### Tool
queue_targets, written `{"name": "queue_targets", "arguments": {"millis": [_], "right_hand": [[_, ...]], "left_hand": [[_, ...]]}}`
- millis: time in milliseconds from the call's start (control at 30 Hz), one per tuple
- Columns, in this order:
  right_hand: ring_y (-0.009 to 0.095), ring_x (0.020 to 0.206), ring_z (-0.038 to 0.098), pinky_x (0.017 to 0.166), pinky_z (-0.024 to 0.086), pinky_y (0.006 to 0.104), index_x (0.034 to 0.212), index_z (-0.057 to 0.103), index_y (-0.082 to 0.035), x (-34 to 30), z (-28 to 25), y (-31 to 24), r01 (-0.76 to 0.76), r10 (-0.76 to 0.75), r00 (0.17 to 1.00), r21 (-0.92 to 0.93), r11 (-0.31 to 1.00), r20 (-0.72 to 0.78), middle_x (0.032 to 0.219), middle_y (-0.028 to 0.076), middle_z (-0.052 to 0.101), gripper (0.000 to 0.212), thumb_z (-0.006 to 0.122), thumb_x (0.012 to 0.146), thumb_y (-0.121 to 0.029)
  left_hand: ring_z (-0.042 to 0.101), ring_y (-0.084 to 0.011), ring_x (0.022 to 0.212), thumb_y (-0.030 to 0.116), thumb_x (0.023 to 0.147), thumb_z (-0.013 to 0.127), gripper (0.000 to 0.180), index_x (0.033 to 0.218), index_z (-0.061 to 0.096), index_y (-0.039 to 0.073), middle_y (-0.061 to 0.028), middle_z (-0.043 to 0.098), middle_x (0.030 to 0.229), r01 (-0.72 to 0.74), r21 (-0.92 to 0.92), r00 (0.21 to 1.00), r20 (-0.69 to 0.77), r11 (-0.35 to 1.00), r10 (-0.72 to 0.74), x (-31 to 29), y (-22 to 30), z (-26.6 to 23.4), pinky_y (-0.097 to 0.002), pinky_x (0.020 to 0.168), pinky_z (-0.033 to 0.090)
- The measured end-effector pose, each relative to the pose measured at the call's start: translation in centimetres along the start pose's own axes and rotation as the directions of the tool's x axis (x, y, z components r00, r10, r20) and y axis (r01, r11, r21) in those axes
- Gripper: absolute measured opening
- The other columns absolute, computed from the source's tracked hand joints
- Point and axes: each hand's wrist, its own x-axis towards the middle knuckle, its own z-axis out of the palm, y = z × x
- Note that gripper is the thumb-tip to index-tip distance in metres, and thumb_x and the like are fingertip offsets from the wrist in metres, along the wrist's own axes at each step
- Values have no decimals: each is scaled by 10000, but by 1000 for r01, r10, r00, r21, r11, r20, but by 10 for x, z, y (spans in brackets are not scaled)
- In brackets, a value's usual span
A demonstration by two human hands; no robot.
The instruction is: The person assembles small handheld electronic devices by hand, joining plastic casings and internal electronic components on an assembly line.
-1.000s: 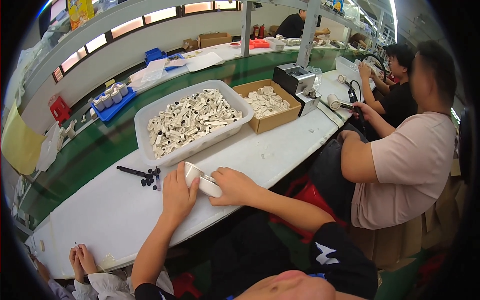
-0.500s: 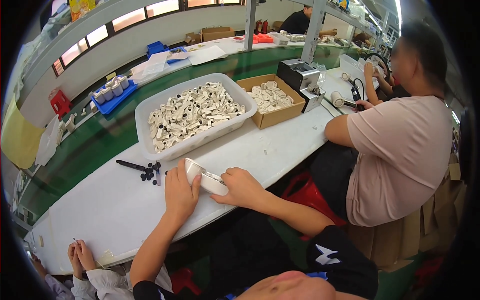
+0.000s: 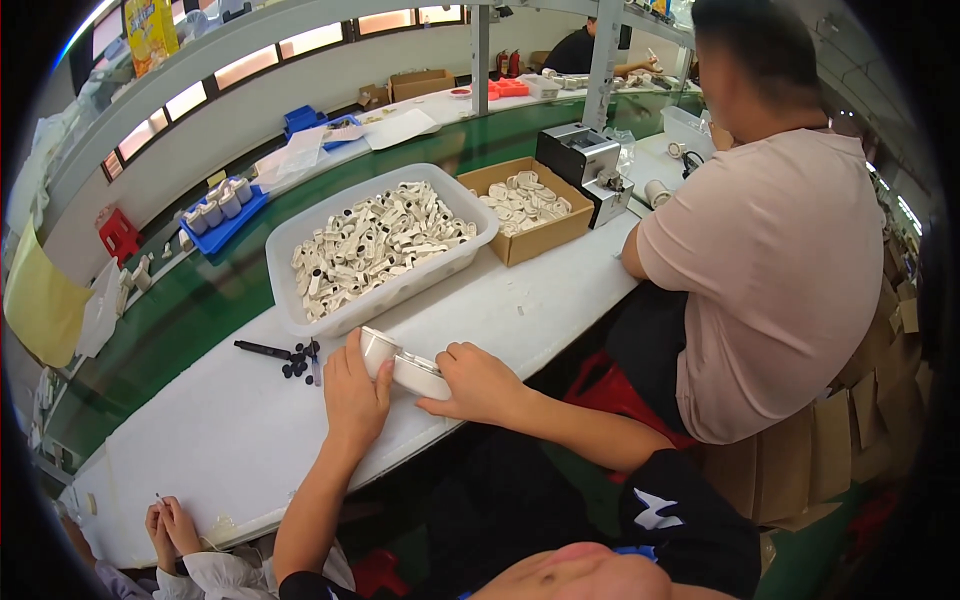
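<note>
Grip: left hand clamped round rounded end of white device, right hand gripping its outer end | head: device below-left of frame centre, below white bin | change: right fingers farther out than a second ago, baring its middle; work remains two-handed

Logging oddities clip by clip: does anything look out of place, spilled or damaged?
Mildly, yes: small black round pieces lie loose on the white table beside a black pen-shaped tool, while white parts sit in a plastic bin and a cardboard box. No obvious damage shows on the held white device.
</note>
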Motion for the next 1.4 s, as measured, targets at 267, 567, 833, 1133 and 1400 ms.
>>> {"name": "queue_targets", "arguments": {"millis": [267,567,833,1133,1400], "right_hand": [[364,761,626,719,532,425,786,636,39,3,6,11,44,-45,997,9,999,70,785,206,623,452,755,688,-386],[372,736,634,718,539,427,770,645,44,9,5,7,138,-138,988,10,990,70,744,201,620,386,732,687,-323],[355,794,625,730,530,418,784,626,53,29,-4,3,176,-178,981,35,984,82,798,201,619,448,734,701,-373],[358,812,633,744,535,423,797,635,48,50,-5,0,120,-131,953,55,991,272,802,198,616,440,745,667,-358],[354,739,604,678,518,421,780,619,25,53,-1,0,273,-289,940,111,956,182,771,192,591,394,744,641,-322]], "left_hand": [[499,-395,954,239,914,605,584,1352,387,-80,-243,536,1057,25,9,1000,12,1000,-25,-3,2,2,-458,860,402],[492,-395,949,224,916,596,581,1347,377,-98,-244,524,1052,57,-8,998,9,998,-57,-2,2,3,-454,849,405],[497,-392,945,234,908,610,580,1335,395,-95,-249,531,1062,29,-24,1000,12,999,-28,1,4,-1,-452,842,409],[498,-394,952,213,881,630,604,1347,383,-82,-252,524,1063,73,-47,997,19,996,-72,-2,6,-2,-453,850,408],[496,-387,943,216,834,681,637,1303,409,-118,-238,520,1024,57,-34,996,-66,998,-59,-2,13,-5,-448,834,419]]}}
